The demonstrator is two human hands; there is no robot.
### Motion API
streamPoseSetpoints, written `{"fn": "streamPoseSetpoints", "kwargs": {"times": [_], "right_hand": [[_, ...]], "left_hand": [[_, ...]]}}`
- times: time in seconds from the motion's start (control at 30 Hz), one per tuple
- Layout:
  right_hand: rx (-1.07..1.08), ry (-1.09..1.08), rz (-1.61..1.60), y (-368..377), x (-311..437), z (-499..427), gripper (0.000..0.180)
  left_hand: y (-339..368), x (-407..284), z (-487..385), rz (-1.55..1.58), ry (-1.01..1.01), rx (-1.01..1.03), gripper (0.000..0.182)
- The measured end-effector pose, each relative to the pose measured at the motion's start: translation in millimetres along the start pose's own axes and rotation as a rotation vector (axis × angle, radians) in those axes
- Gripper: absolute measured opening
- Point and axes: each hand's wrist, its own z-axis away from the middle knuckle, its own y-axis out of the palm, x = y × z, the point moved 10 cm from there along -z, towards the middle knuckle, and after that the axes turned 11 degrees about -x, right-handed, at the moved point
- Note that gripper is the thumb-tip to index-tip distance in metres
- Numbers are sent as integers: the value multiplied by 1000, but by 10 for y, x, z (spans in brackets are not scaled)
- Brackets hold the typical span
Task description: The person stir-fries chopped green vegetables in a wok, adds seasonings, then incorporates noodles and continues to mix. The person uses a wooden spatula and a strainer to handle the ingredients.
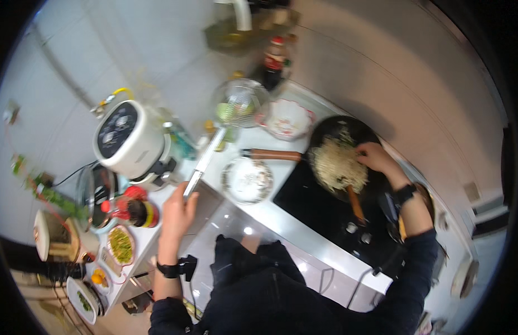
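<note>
My left hand (178, 212) grips the metal handle of a wire skimmer (208, 150), whose round mesh head is up at the top centre, over the counter's far edge. My right hand (373, 157) is over the right side of a black wok (345, 125), its fingers bent near pale shredded food (334, 165) and some green bits. Whether the fingers pinch something cannot be told. A wooden utensil handle (356, 206) leans out of the food towards me. The wok's brown handle (275, 155) points left. Beneath the wok lies a black cooktop (313, 209).
A patterned white plate (247, 180) and a scalloped bowl (287, 119) stand left of the wok. Behind them is a dark sauce bottle (274, 63). A white countertop appliance (133, 140), jars and a dish of chopped yellow-green food (121, 245) stand on the left counter.
</note>
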Motion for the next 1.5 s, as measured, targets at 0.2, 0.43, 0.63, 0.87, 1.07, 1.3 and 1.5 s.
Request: {"fn": "streamPoseSetpoints", "kwargs": {"times": [0.2,0.43,0.63,0.87,1.07,1.3,1.5], "right_hand": [[-347,54,-184,-70,794,-194,21],[-361,-214,-520,524,2987,-198,26],[-173,-537,-536,1081,4745,-264,21],[0,-670,-671,1519,6145,-583,21],[49,-762,-686,1627,6816,-694,21],[61,-822,-670,1611,7003,-709,20],[96,-757,-786,1661,7017,-699,19]], "left_hand": [[-503,484,1,145,88,-157,32],[-1253,1333,53,133,139,-301,34],[-2061,2206,276,34,11,-436,32],[-2514,3221,789,-6,-463,-574,27],[-2312,3792,1150,16,-825,-655,34],[-2265,4046,991,151,-718,-724,39],[-2154,4080,713,37,-641,-659,76]]}}
